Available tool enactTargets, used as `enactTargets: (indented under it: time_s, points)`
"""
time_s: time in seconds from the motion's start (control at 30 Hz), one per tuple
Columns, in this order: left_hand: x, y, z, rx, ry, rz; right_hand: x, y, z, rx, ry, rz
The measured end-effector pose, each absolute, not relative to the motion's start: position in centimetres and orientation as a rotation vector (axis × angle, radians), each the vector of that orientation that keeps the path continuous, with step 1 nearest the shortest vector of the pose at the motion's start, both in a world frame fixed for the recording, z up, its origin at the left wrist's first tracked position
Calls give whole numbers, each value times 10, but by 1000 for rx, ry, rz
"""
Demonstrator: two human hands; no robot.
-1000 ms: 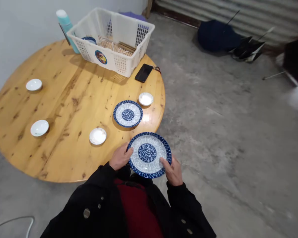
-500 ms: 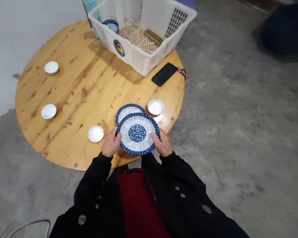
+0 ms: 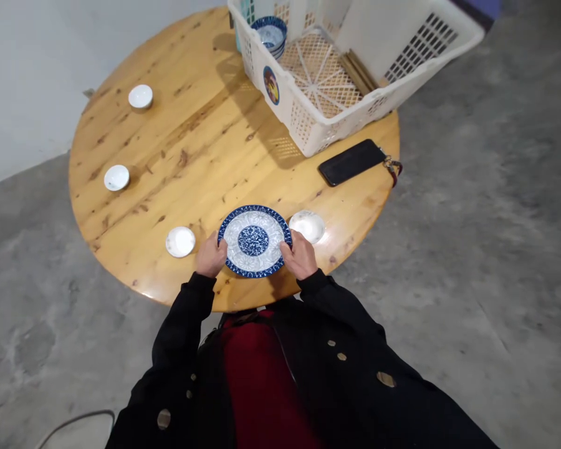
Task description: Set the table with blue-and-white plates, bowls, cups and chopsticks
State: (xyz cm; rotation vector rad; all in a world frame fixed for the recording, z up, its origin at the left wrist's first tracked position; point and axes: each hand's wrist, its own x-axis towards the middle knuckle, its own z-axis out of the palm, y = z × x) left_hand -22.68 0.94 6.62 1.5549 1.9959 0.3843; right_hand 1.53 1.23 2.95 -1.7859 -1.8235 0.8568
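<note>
A blue-and-white patterned plate (image 3: 253,241) is held level over the near edge of the round wooden table. My left hand (image 3: 211,255) is closed on its left rim, thumb on top. The opposite rim is gripped by my right hand (image 3: 300,254), its thumb also on the upper face. Only this top plate shows; anything under it is hidden. One white bowl (image 3: 307,226) sits just beyond my right hand, partly covered by it. Another white bowl (image 3: 180,242) rests to the left of my left hand.
Two more small white bowls, a far one (image 3: 141,96) and a nearer one (image 3: 116,178), stand on the table's left side. A white plastic basket (image 3: 318,128) at the back holds blue-and-white bowls (image 3: 270,35) and brown sticks (image 3: 358,72). A black phone (image 3: 353,162) lies before it.
A second plate showed behind the held one; now it is out of sight, and the two rims no longer appear offset. The camera view has shifted left, so the basket and phone appear farther right.
</note>
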Motion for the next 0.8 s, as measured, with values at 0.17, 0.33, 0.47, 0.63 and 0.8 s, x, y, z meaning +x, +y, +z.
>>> enactTargets:
  time_s: [0.17,0.33,0.47,0.63,0.8]
  points:
    - [-225,23,65,1559,1992,280,12,24,37,-1938,-1918,844]
    - [-228,31,60,1555,2011,240,8,29,39,-2003,-1895,832]
    - [-230,34,58,1557,2022,236,5,32,37,-2000,-1894,865]
    - [-227,33,64,1581,2064,210,-1,39,42,-2086,-1929,902]
    - [-226,36,75,1626,2098,36,-9,46,57,-2171,-1993,980]
